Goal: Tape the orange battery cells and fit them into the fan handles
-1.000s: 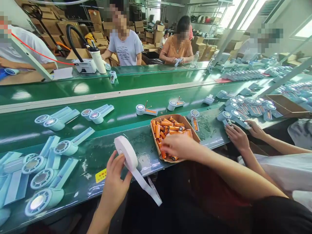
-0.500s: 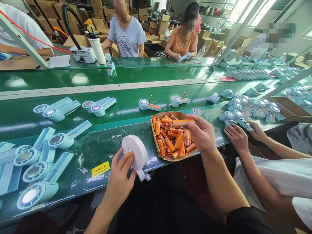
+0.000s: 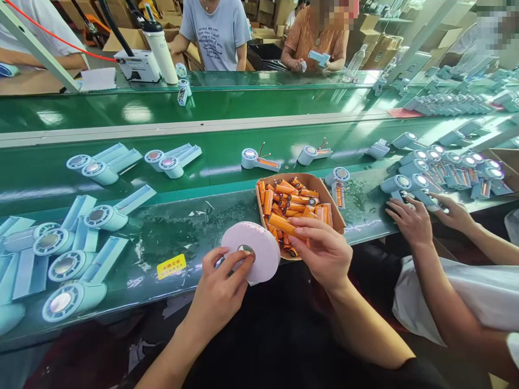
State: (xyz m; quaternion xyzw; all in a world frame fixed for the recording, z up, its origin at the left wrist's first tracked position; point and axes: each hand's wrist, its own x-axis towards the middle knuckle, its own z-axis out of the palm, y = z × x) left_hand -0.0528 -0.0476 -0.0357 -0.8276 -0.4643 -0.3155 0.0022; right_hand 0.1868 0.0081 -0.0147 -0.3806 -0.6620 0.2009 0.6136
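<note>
My left hand [image 3: 225, 286] grips a white roll of tape [image 3: 265, 251], its fingers hooked into the core hole. Close to the roll's right side, my right hand [image 3: 324, 251] pinches an orange wrapped battery [image 3: 286, 223] between thumb and fingers. The battery is held above the front of a cardboard tray [image 3: 337, 213], which is heaped with more orange batteries [image 3: 290, 189]. The roll's loose tape end is mostly hidden behind it.
Light-blue fan housings [image 3: 103, 216] lie in groups at left and along the green belt [image 3: 219, 140]. A yellow sticker [image 3: 171, 266] is on the bench. At right, a co-worker's hands [image 3: 417, 221] handle a housing beside a pile. Two people stand opposite.
My right hand has brought the battery down and left, towards the tape roll. The roll has moved right and turned its flat side to me. The whole view has shifted a little.
</note>
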